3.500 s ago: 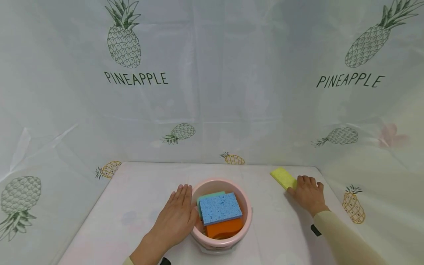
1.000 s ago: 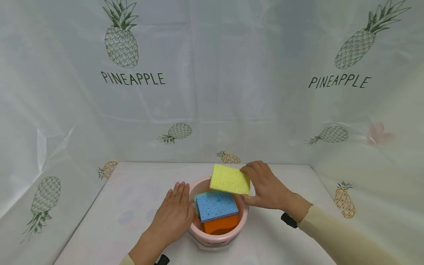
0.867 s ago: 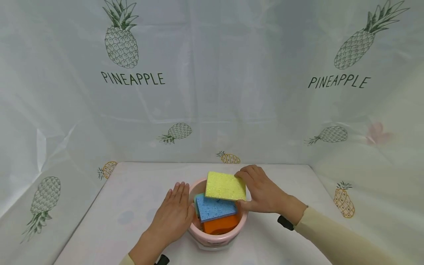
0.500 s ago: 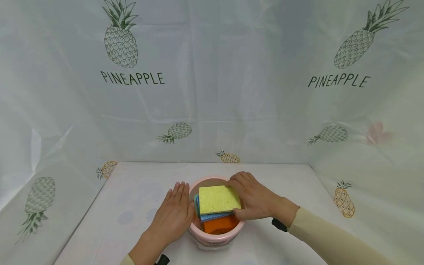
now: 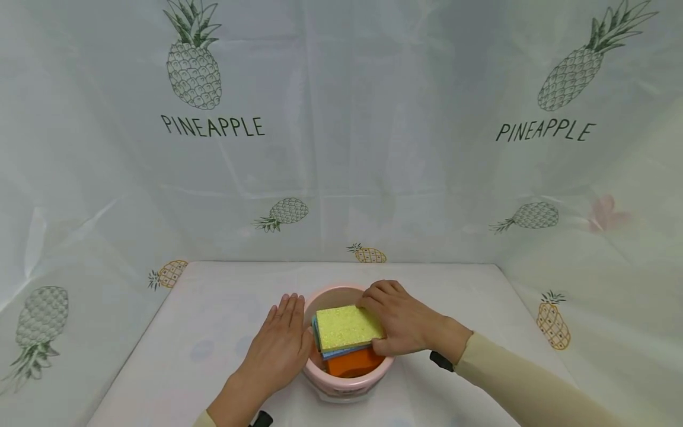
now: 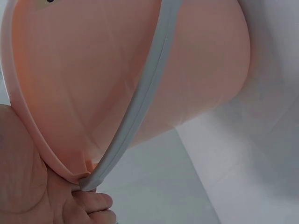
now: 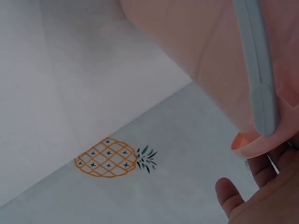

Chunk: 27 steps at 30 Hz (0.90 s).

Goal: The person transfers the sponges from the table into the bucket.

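Observation:
A pink bucket (image 5: 349,388) stands on the table with a stack of sponges inside. My right hand (image 5: 408,320) reaches over its right rim and grips the right edge of a yellow sponge (image 5: 344,327). That sponge lies on a blue sponge (image 5: 347,351), of which only the left and front edges show. Below them is an orange sponge (image 5: 354,363). My left hand (image 5: 274,350), fingers straight, rests against the bucket's left rim. In the right wrist view, the sponges are hidden behind the bucket wall (image 7: 196,42).
The bucket's grey carrying handle (image 6: 140,107) hangs down its near side in the left wrist view. A white cover lies over the table (image 5: 453,296). Behind and at both sides hangs a sheet (image 5: 405,148) printed with pineapples.
My right hand has carried the yellow sponge from the table's right side leftward and down into the bucket, onto the blue sponge. My left hand has stayed at the rim.

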### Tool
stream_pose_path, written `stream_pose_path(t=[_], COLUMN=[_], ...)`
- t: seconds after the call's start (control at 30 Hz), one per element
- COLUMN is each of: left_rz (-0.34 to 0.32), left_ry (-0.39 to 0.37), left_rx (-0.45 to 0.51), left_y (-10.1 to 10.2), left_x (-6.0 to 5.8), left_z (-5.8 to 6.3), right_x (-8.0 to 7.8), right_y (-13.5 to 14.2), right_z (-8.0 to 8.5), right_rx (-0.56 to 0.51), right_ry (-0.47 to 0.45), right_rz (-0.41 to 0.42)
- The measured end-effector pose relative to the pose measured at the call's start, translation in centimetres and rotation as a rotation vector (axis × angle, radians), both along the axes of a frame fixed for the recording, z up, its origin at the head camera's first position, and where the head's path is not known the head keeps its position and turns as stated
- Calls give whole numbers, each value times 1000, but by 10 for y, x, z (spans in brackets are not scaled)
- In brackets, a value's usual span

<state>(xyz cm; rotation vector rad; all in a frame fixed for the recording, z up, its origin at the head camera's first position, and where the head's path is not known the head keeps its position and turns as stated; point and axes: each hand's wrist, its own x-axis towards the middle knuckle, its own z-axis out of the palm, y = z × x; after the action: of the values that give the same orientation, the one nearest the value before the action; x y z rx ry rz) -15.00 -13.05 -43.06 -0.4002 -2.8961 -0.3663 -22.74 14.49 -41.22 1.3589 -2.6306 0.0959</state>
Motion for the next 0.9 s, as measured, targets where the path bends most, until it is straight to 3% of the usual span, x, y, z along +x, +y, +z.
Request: stream_pose_path(t=[0.4, 0.63, 0.9], left_rz=[-6, -4, 28], left_ry=[5, -21, -42], left_rx=[-10, -18, 42], left_y=[0, -2, -12], left_x=[-2, -3, -3], left_z=[1, 0, -4], right_x=[2, 4, 13], right_y=[0, 1, 5], right_z=[-1, -5, -17], right_rx=[27, -47, -178], right_ry=[5, 50, 158], right_rz=[-31, -41, -148])
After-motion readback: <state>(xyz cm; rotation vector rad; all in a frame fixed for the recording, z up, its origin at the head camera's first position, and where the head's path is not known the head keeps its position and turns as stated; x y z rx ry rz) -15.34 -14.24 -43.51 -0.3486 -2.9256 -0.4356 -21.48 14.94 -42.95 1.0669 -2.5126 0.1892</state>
